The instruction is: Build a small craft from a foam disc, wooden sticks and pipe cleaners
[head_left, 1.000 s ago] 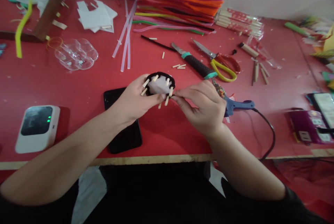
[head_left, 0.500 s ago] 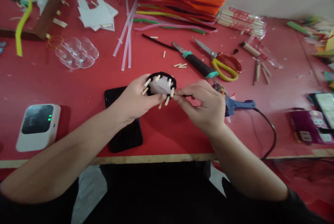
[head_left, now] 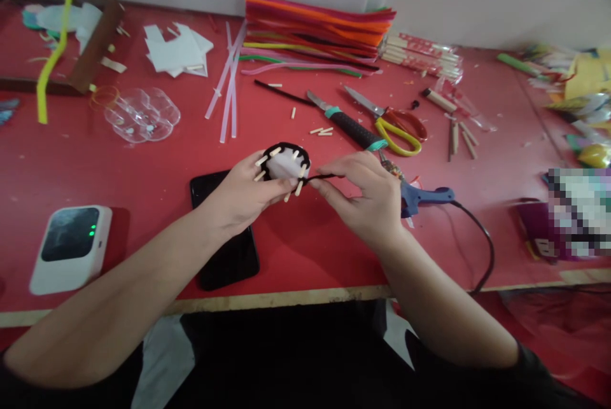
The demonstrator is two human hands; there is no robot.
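Observation:
A small round piece [head_left: 285, 165] with a whitish base, several short pale wooden pegs round its edge and black strip woven among them is held up above the table. My left hand [head_left: 245, 191] grips its left side, thumb across the near rim. From the right side of the piece runs a black pipe cleaner [head_left: 321, 176], pinched between thumb and fingers of my right hand [head_left: 365, 196]. A black phone [head_left: 231, 256] lies under my left wrist. Just beyond my right hand are a blue glue gun [head_left: 427, 196] and a knife with a black and teal handle [head_left: 353, 128].
Scissors [head_left: 398, 135] lie beyond the knife. Pipe cleaners [head_left: 315, 30] are heaped at the back, near bagged wooden sticks [head_left: 422, 56]. On the left are a white device [head_left: 71, 250], a clear plastic palette [head_left: 143, 115], paper scraps [head_left: 176, 49] and a brown frame [head_left: 98, 40]. The glue gun's cord [head_left: 489, 237] hangs over the edge.
The view has tilted up and shifted slightly. My right hand has drawn a little away from the piece, so more of the black pipe cleaner shows between them. My left hand keeps its grip.

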